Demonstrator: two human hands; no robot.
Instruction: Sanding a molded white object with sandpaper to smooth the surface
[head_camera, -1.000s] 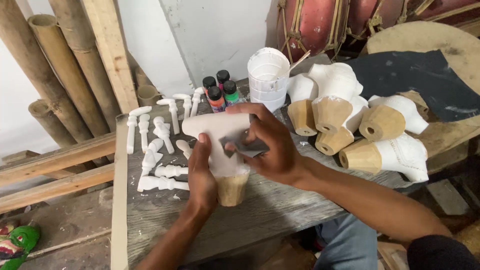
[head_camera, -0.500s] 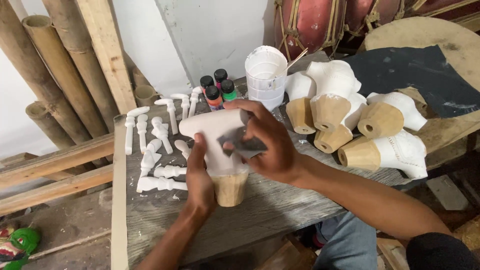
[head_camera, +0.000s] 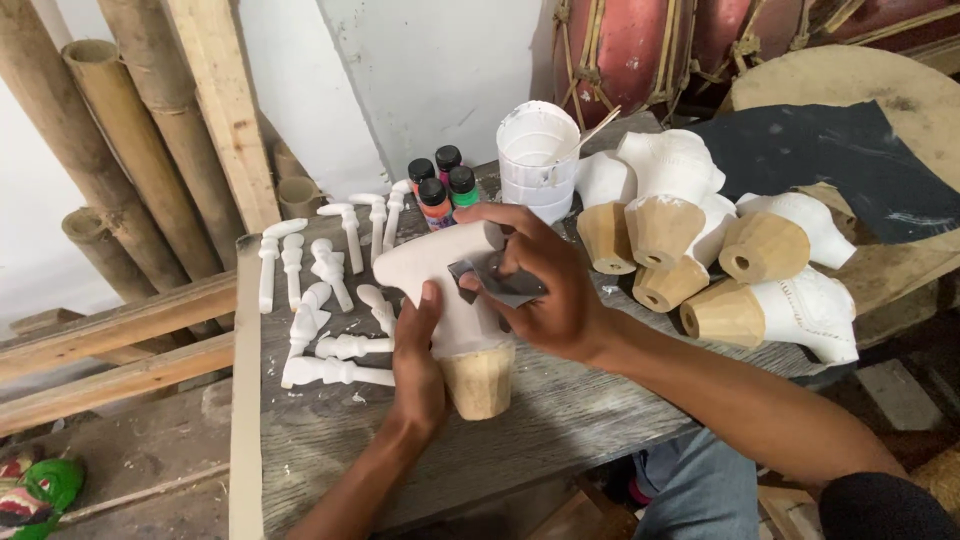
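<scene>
Atop carving (head_camera: 450, 290), right hand (head_camera: 545, 290) curled

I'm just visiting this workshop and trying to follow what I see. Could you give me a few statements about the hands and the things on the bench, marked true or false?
1. The left hand grips a white-coated wooden piece with a bare wood base. True.
2. The right hand presses a small grey sheet against that piece. True.
3. The small paint bottles lie tipped over. False: they stand upright with dark caps on.
4. The white bucket stands behind the held piece. True.
5. The small white carved parts sit to the right of the hands. False: they lie to the left.
</scene>
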